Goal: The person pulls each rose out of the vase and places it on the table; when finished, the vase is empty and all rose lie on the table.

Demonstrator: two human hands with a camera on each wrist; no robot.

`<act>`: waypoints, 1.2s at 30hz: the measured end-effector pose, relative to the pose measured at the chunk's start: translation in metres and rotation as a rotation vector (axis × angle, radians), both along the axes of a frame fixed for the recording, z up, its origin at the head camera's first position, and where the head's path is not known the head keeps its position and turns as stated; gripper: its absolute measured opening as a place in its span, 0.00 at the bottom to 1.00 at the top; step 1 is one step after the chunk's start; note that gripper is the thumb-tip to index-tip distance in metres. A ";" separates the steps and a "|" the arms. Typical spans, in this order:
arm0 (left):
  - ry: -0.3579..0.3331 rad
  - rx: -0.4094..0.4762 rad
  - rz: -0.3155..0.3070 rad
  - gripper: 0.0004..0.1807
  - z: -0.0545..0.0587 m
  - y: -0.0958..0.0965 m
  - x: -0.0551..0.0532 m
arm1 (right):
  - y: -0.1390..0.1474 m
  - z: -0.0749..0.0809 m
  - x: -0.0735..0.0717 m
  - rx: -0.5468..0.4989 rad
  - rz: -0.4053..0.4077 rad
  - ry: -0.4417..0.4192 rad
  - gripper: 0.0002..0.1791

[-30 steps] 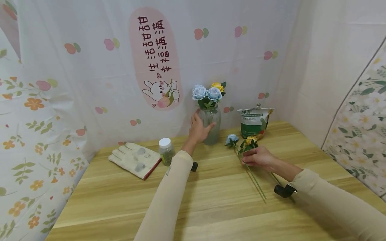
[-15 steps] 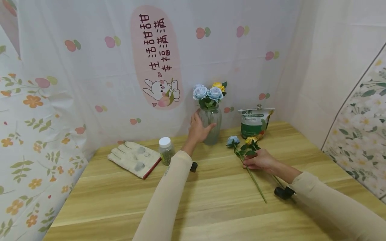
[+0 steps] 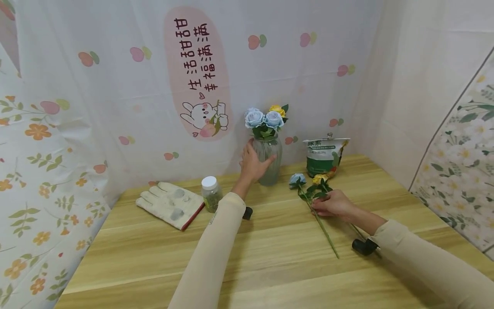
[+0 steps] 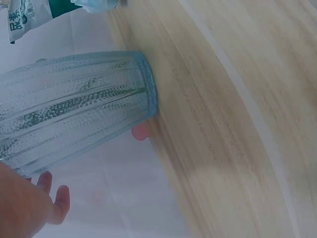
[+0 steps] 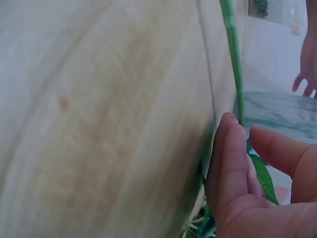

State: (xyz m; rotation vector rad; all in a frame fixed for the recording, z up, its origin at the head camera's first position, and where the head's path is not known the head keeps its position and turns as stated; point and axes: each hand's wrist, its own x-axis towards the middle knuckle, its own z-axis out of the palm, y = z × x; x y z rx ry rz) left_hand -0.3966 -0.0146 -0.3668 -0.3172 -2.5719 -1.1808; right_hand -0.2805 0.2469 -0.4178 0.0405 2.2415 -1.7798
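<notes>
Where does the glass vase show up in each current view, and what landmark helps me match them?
Head: the glass vase stands upright just right of centre, with roses in it.
Left wrist: large and turned sideways, at left, cut off by the left edge.
Right wrist: partly visible at the right edge, above the thumb of the right hand.
Shared landmark: the left hand, at the vase in all three views.
</notes>
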 end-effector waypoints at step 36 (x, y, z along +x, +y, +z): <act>0.049 -0.020 0.099 0.55 0.005 0.009 0.001 | -0.009 0.087 -0.030 0.177 0.015 0.225 0.20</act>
